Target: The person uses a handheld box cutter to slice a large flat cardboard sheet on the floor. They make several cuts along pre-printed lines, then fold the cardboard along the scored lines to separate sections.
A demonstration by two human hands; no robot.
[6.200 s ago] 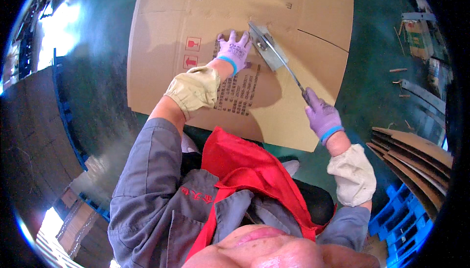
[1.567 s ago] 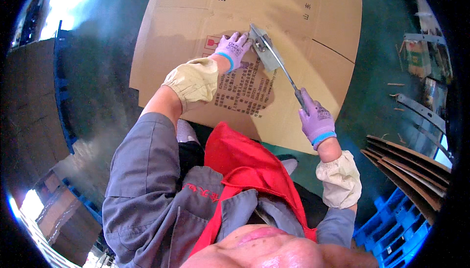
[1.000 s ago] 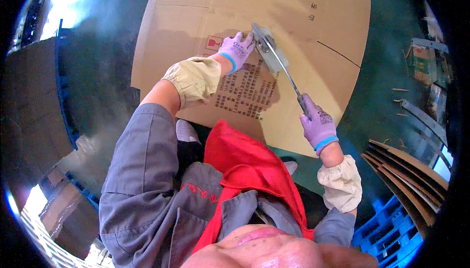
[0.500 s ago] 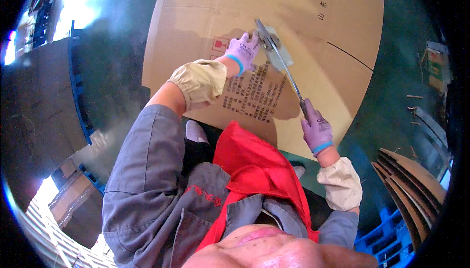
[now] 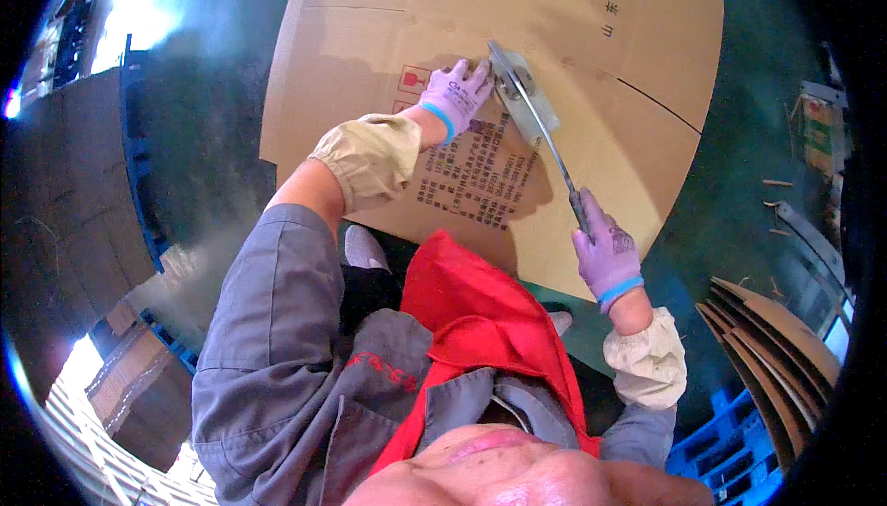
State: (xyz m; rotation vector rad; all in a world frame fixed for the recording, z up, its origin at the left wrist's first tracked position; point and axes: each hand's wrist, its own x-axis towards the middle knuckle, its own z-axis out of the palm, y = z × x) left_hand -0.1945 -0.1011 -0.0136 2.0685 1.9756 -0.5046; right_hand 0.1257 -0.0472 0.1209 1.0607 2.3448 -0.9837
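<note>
A long metal tool (image 5: 536,127) is lying across the flattened cardboard sheet (image 5: 610,109), between the two hands. The right hand (image 5: 605,252) is closing around its handle end, while the left hand (image 5: 455,92) is pressing open-fingered on the cardboard beside its far head. Stacked cardboard (image 5: 776,367) is sitting right of the right hand.

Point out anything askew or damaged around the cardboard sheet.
Nothing stands out. The flat brown cardboard sheet lies smooth under the left hand; the right hand grips the long metal tool.
</note>
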